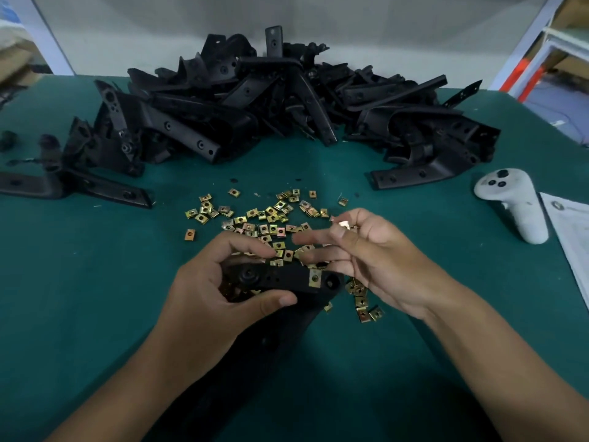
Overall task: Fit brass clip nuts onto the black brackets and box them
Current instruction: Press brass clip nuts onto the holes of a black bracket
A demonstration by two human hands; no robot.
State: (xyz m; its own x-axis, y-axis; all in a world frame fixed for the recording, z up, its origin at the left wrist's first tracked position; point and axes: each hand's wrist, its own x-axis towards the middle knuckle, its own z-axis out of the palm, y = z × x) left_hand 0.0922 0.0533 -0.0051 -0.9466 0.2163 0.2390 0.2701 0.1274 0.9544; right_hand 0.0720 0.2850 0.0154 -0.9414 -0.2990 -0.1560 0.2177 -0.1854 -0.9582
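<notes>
My left hand [223,282] grips a black bracket [280,280] just above the green table, thumb underneath and fingers over its top. One brass clip nut [315,278] sits clipped on the bracket's right end. My right hand [366,250] pinches a loose brass clip nut [343,224] between thumb and index finger, a little above and to the right of the bracket. Several loose clip nuts [261,218] lie scattered on the table beyond and under both hands. A big heap of black brackets [271,100] fills the back of the table.
A white hand controller [513,205] lies at the right, beside a sheet of white paper [573,231]. More black brackets [73,186] lie flat at the left edge. A metal shelf frame [541,49] stands beyond the table's right corner. The table is covered in green mat [95,282].
</notes>
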